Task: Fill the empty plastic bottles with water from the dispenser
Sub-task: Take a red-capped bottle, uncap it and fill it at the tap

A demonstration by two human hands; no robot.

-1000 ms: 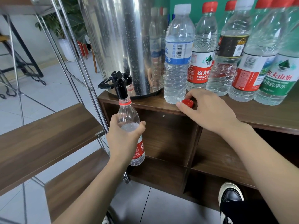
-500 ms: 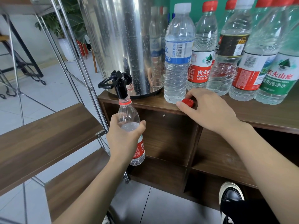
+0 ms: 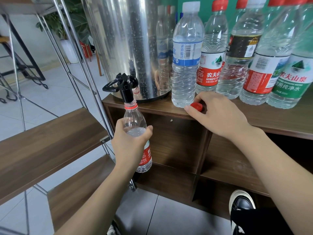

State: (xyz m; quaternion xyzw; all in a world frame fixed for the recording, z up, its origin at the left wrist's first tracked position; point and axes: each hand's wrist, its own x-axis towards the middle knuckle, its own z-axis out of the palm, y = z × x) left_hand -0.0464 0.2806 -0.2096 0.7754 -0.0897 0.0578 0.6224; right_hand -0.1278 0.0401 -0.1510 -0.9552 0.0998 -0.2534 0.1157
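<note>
Writing: "NONGFU" and the Chinese name "农夫山泉" are printed on the red label of a capped bottle [image 3: 213,53] on the tabletop [image 3: 279,119]. "农夫山泉" and "饮用纯净水" are read on the green label bottle [image 3: 293,68]. Only part of the red label is seen on the held bottle.
Held bottle: a clear plastic bottle [image 3: 135,126] with a red neck ring is held upright with no cap on. Water is seen inside it, up to about the shoulder.
Place: its open mouth is set right under the black tap [image 3: 126,89] of the shiny steel dispenser [image 3: 128,39], in front of the tabletop edge.
Left hand: the left hand [image 3: 128,146] is wrapped round the bottle's middle, with the fingers [image 3: 149,131] curled tight on it.
Right hand: the right hand [image 3: 216,114] is rested on the tabletop, and a red cap [image 3: 196,106] is pinched in its fingers.
Other bottles: a blue label bottle [image 3: 185,56] is stood just beside the cap.
</note>
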